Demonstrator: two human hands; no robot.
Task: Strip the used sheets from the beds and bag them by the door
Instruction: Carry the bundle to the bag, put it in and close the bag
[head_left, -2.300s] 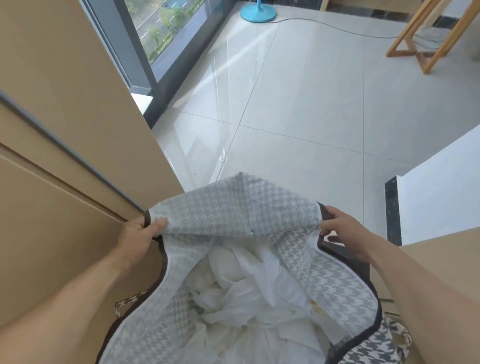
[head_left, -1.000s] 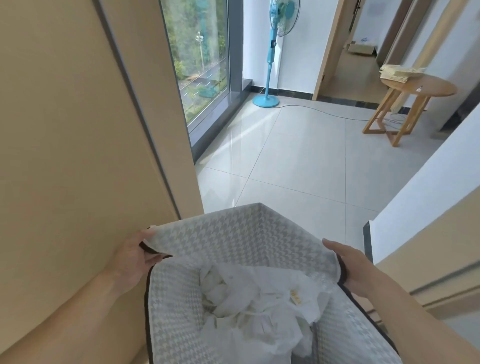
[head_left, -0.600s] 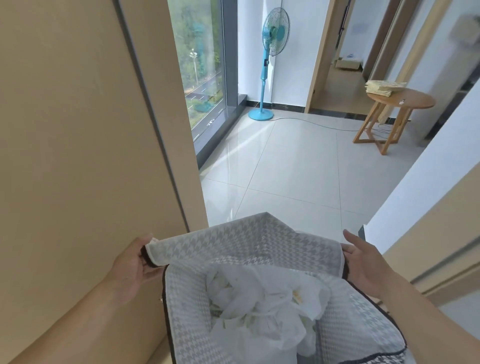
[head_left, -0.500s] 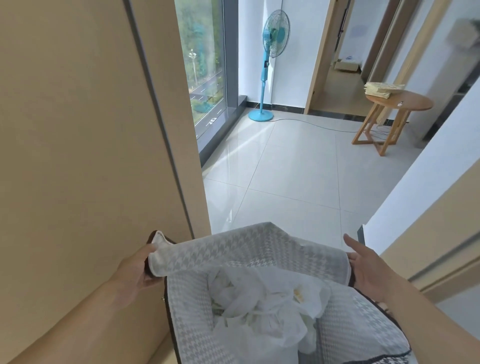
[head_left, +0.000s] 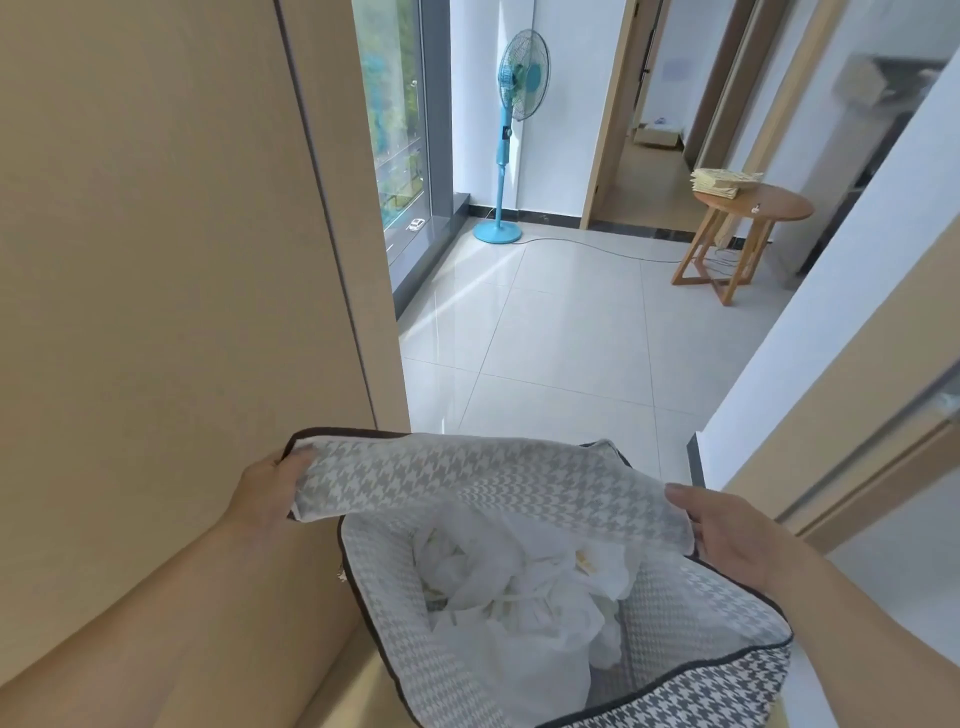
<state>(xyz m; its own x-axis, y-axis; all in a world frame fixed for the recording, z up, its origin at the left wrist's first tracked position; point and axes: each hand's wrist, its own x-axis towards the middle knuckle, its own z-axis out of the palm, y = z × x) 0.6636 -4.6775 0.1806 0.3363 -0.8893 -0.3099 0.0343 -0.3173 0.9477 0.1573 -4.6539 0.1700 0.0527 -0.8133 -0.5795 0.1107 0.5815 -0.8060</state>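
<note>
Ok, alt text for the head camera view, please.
The left hand and right hand hold the rim of a houndstooth laundry bag of crumpled white sheets; beyond, a blue pedestal fan and round wooden table.

**Head count at the doorway**

One checked bag (head_left: 675, 623) at 6 o'clock, with one heap of white sheets (head_left: 519, 597) inside. How many sheets make it up cannot be told. Two hands: a left hand (head_left: 265, 493) at 8 o'clock, a right hand (head_left: 727, 535) at 4 o'clock. One standing fan (head_left: 503, 156) at 12 o'clock. One round table (head_left: 779, 205) at 2 o'clock, bearing one stack of papers (head_left: 722, 182).
</note>
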